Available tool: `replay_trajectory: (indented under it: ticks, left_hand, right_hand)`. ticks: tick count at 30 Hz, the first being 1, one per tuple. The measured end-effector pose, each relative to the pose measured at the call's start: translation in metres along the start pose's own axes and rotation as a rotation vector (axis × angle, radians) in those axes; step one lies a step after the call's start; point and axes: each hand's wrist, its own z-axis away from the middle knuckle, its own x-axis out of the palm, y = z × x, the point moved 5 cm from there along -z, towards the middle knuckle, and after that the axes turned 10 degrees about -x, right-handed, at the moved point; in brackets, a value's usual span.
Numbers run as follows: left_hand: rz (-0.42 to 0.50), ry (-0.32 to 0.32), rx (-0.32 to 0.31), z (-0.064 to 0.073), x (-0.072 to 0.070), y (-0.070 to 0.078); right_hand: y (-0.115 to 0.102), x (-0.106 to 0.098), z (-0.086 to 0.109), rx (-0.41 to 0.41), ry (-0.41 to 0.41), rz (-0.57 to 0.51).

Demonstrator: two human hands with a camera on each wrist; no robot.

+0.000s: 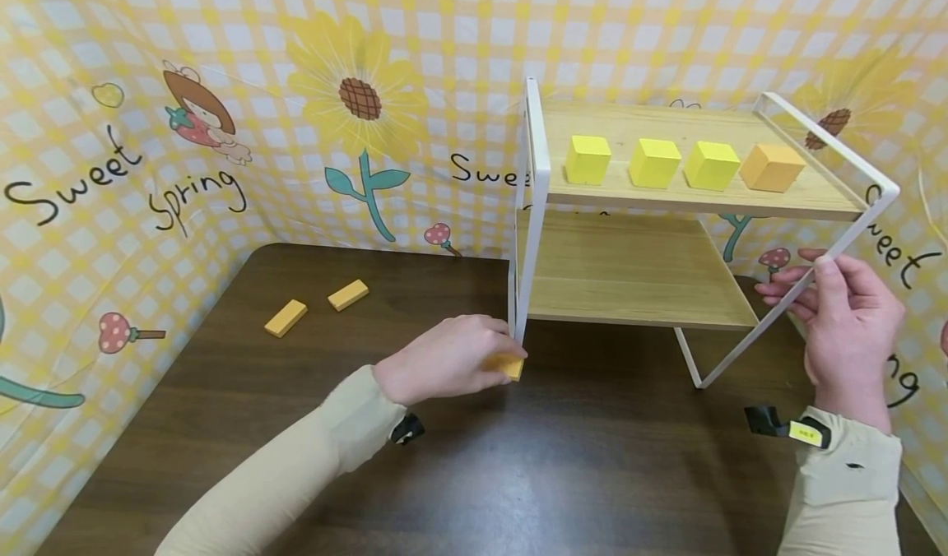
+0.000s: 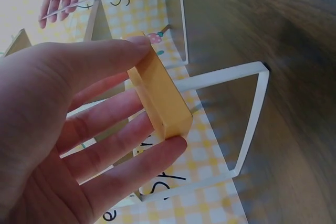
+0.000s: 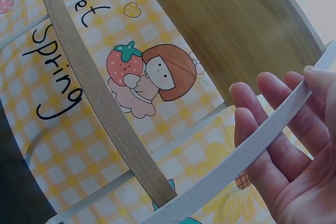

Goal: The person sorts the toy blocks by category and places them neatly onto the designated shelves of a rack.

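My left hand [image 1: 455, 359] pinches an orange wooden block [image 2: 165, 95] between thumb and fingers. It is beside the foot of the left white leg of a two-tier shelf rack [image 1: 644, 202]; I cannot tell whether block and leg touch. On the other side, my right hand [image 1: 848, 326] grips the white metal side bar [image 3: 252, 153], thumb on one face and fingers behind it. Three yellow cubes, the leftmost [image 1: 588, 161] near the left frame, stand in a row on the top board with an orange cube [image 1: 772, 169] at the right end.
Two more orange blocks, one nearer [image 1: 285, 318] and one farther [image 1: 348, 295], lie on the dark wooden table [image 1: 415, 490] at the left. A yellow checked cloth [image 1: 259, 30] with printed flowers hangs behind and on both sides. The lower board [image 1: 629, 276] runs beneath the top one.
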Motion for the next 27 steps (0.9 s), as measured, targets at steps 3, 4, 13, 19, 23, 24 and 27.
replay_trajectory:
  ticks: [3, 4, 13, 19, 23, 24, 27]
  left_hand:
    - [0.000, 0.009, 0.013, -0.002, 0.000, 0.003]
    - [0.001, 0.012, 0.017, -0.003, -0.001, 0.004]
    - [-0.006, 0.017, 0.031, -0.012, -0.003, 0.017]
    - [-0.011, 0.022, 0.046, -0.016, -0.006, 0.024]
    - [-0.003, 0.031, 0.054, -0.019, -0.009, 0.029]
    - [-0.001, 0.034, 0.056, -0.020, -0.010, 0.031]
    - [0.001, 0.037, 0.064, -0.022, -0.012, 0.035]
  right_hand:
    - [0.000, 0.000, 0.000, 0.000, 0.002, -0.014]
    - [0.000, 0.000, 0.000, 0.001, 0.003, -0.017]
    - [0.000, 0.000, 0.000, 0.003, -0.002, -0.026]
    - [0.001, -0.001, 0.000, 0.003, -0.001, -0.039]
    - [0.001, -0.001, 0.000, 0.004, -0.001, -0.036]
    - [0.001, -0.001, 0.000, 0.005, 0.000, -0.037]
    - [0.001, -0.001, 0.000, 0.003, 0.004, -0.037]
